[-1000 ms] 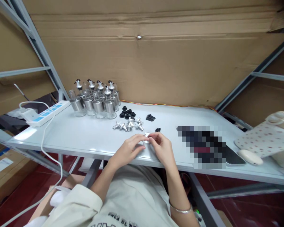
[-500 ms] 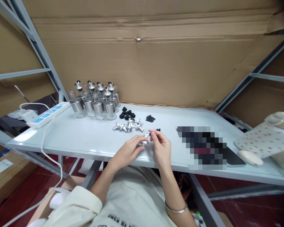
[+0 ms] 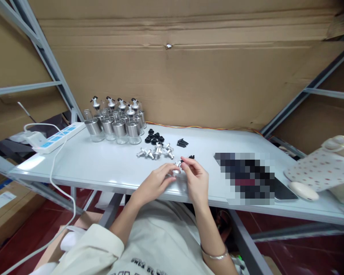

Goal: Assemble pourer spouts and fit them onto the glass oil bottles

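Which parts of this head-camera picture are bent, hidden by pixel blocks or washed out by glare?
Head view: wide-angle lens bends the shelf uprights and splays them outward; a pixelated block hides something right of the right hand; soft glare on the white table near the power strip; the silver pourer at the left hand is too small to resolve.

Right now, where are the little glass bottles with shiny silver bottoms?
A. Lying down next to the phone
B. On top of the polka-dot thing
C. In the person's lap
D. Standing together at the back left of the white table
D: the glass bottles stand upright in a cluster at the back left of the white table, near the power strip, far from both hands.
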`<state>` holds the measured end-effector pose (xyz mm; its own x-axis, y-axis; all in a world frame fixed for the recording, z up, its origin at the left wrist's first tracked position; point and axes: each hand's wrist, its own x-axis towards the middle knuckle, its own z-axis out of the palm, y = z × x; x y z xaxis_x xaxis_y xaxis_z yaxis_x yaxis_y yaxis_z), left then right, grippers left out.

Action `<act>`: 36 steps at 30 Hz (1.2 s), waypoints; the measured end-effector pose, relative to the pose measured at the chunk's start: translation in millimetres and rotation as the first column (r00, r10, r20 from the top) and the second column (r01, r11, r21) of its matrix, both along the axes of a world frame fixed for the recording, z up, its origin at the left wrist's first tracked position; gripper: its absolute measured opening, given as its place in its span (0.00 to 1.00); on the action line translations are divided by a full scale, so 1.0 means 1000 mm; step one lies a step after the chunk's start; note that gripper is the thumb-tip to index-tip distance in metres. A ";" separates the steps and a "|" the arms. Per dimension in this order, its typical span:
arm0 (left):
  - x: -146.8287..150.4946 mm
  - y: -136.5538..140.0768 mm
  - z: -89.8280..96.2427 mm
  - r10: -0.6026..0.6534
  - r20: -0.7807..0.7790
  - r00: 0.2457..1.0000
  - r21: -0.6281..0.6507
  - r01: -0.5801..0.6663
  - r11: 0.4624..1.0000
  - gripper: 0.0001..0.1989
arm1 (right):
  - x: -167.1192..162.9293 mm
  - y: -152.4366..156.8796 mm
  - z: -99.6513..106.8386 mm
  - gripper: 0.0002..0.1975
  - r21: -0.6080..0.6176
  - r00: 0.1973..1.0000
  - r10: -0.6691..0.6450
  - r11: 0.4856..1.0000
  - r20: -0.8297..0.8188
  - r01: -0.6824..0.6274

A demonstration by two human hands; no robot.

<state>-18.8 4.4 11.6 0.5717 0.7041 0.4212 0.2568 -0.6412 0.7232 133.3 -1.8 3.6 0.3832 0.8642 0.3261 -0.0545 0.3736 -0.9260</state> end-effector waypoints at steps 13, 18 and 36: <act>0.001 0.000 0.001 0.090 0.065 0.994 -0.120 -0.082 0.989 0.21 | -0.004 -0.006 0.004 0.15 0.087 0.986 0.135 0.986 0.094 -0.143; 0.000 0.001 -0.002 0.140 0.060 0.988 -0.143 -0.130 0.981 0.19 | -0.006 -0.005 0.002 0.25 0.089 0.979 0.161 0.981 0.121 -0.173; -0.002 -0.001 0.001 0.010 0.042 0.999 -0.061 -0.007 0.998 0.17 | -0.008 -0.007 0.001 0.21 0.051 0.975 0.221 0.974 0.000 -0.221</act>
